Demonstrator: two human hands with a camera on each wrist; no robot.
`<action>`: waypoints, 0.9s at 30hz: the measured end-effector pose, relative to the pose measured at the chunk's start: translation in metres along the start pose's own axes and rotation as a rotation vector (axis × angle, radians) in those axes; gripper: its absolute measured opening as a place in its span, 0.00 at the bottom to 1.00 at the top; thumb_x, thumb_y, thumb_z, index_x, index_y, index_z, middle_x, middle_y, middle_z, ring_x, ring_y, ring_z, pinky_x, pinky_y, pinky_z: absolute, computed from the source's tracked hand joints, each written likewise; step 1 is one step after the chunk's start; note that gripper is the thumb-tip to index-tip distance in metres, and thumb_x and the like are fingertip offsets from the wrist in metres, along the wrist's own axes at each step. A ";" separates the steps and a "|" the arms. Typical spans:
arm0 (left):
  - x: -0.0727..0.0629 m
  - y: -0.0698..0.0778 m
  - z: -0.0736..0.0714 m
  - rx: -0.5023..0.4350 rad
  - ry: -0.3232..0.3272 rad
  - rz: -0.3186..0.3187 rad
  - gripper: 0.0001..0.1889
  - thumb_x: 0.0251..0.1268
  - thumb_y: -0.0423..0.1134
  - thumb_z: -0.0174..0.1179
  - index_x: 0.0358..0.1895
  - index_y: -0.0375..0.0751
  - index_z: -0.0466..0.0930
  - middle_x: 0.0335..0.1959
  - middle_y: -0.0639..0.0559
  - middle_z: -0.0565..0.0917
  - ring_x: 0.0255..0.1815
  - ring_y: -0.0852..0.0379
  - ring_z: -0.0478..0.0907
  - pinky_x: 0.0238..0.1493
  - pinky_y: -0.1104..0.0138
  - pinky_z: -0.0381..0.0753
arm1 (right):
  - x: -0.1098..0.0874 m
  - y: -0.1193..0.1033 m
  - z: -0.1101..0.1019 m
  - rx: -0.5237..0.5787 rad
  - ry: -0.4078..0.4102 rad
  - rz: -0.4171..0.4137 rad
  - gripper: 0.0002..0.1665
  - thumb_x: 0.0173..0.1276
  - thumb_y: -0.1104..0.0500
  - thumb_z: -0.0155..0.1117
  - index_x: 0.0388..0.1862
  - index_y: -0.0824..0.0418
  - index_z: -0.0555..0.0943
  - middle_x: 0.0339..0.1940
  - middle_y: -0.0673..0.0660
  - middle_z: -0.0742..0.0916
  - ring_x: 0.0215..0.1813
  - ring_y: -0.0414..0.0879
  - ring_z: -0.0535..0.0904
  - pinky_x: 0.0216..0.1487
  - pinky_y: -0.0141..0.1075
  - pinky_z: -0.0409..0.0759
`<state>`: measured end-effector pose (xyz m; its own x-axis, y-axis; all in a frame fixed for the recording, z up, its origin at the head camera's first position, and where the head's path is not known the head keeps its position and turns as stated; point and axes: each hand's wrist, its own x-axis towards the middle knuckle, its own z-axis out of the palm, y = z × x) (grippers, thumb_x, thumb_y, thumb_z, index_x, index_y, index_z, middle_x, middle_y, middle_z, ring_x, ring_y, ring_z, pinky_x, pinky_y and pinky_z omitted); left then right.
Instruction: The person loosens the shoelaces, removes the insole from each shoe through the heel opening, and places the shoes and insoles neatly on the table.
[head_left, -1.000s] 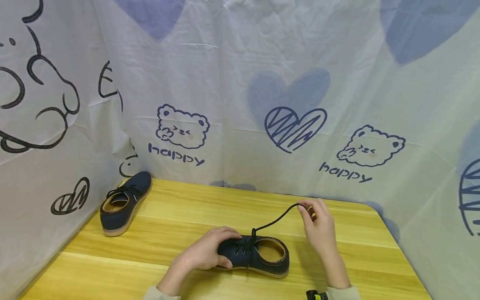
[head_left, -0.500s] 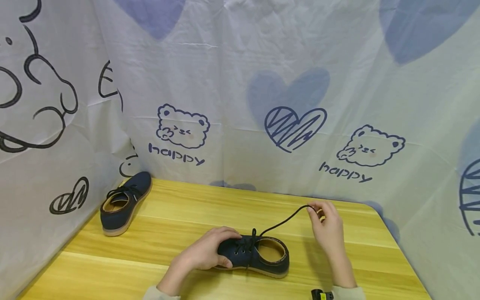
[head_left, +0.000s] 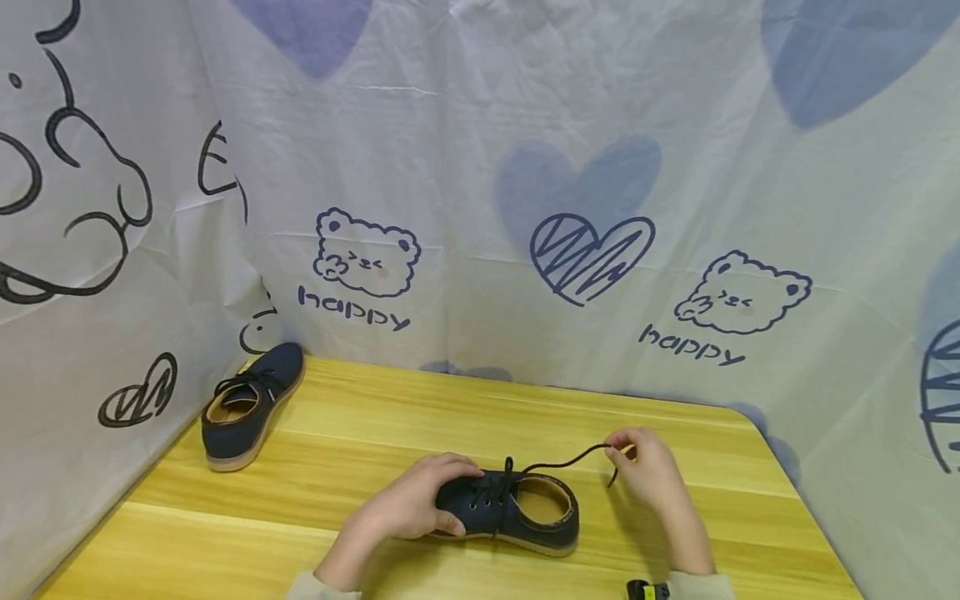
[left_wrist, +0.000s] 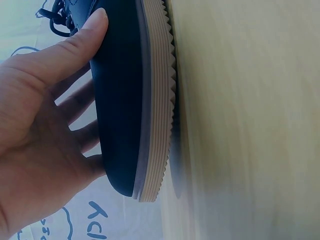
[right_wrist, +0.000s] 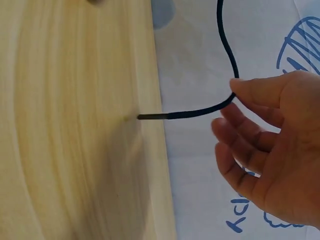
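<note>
A dark blue lace-up shoe (head_left: 517,521) lies on the wooden table, its toe to the left and its tan-lined opening to the right. My left hand (head_left: 420,498) grips its front part, thumb on the near side and fingers over the far side. In the left wrist view the shoe's ribbed tan sole (left_wrist: 157,100) faces the tabletop. My right hand (head_left: 648,467) pinches a black shoelace (head_left: 562,464) between thumb and index finger, right of the shoe. The lace runs slackly back to the eyelets, and its tipped end (right_wrist: 152,116) hangs below the fingers. A small black loop (head_left: 509,465) stands up at the lacing.
A matching blue shoe (head_left: 251,408) stands at the table's back left, its lace tied. White cloth (head_left: 480,183) printed with hearts and bears hangs behind and beside the table (head_left: 360,408). A black band (head_left: 647,590) shows at the right wrist.
My right hand drew the lace up and to the right, then came lower, so the lace now sags and its free end shows. My left hand and the shoe stay in place.
</note>
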<state>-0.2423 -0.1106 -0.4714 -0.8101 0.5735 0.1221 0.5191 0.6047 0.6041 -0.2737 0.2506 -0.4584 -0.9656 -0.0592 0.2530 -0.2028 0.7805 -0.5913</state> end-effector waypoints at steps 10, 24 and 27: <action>0.000 0.002 -0.001 -0.010 -0.009 0.001 0.38 0.49 0.37 0.82 0.68 0.48 0.79 0.69 0.48 0.77 0.72 0.40 0.70 0.71 0.42 0.68 | -0.001 -0.010 0.001 0.053 0.006 -0.018 0.14 0.75 0.60 0.67 0.56 0.65 0.84 0.52 0.61 0.85 0.50 0.55 0.83 0.49 0.47 0.82; 0.000 0.000 0.000 -0.007 -0.001 0.016 0.37 0.49 0.38 0.81 0.68 0.47 0.80 0.69 0.48 0.78 0.71 0.40 0.71 0.71 0.42 0.68 | -0.003 -0.053 0.021 0.260 -0.020 -0.323 0.08 0.73 0.61 0.70 0.49 0.54 0.87 0.46 0.50 0.87 0.48 0.43 0.82 0.51 0.50 0.83; 0.000 0.000 -0.001 0.000 0.000 0.013 0.37 0.50 0.38 0.81 0.68 0.47 0.80 0.68 0.49 0.78 0.71 0.42 0.71 0.71 0.43 0.68 | -0.004 -0.059 0.027 0.272 -0.112 -0.365 0.06 0.74 0.58 0.70 0.47 0.48 0.86 0.45 0.47 0.87 0.48 0.41 0.82 0.51 0.48 0.83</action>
<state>-0.2425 -0.1106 -0.4709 -0.8030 0.5817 0.1297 0.5297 0.5969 0.6026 -0.2625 0.1881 -0.4455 -0.8320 -0.3779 0.4063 -0.5531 0.5060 -0.6619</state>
